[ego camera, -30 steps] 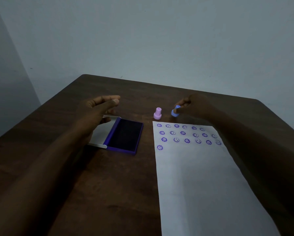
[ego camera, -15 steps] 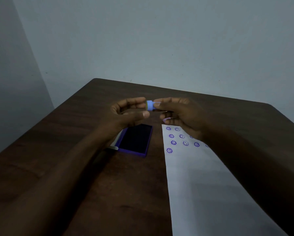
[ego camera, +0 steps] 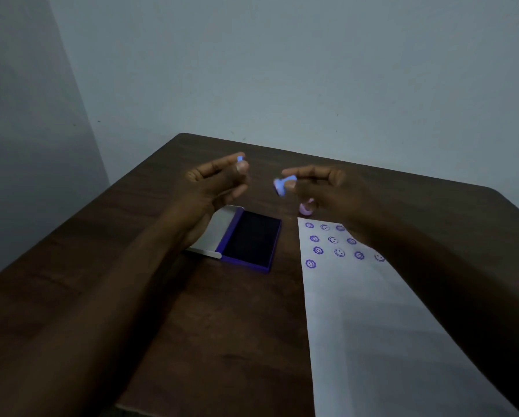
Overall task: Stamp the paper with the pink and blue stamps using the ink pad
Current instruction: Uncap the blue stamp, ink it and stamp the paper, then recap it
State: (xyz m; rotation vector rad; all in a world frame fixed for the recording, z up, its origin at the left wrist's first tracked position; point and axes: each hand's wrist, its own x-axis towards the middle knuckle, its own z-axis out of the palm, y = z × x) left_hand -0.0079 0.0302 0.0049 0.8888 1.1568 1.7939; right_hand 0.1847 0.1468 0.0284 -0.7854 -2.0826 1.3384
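My right hand (ego camera: pixel 327 191) pinches the blue stamp (ego camera: pixel 282 184) in the air, its round face turned left. A small blue cap (ego camera: pixel 240 158) sits between thumb and forefinger of my left hand (ego camera: pixel 219 182), held apart from the stamp. Below them the purple ink pad (ego camera: pixel 250 239) lies open on the table, its white lid (ego camera: pixel 219 228) folded out to the left. The pink stamp (ego camera: pixel 306 207) stands on the table, partly hidden behind my right hand. The white paper (ego camera: pixel 372 326) lies at the right, with rows of purple smiley prints near its top.
The dark wooden table (ego camera: pixel 131 236) stands against a pale wall, and its far left corner shows. A strip of bare wood runs between the ink pad and the paper.
My right hand lifted the blue stamp from the table and brought it to my left hand. The cap has since come off in my left fingers, and the hands have moved apart.
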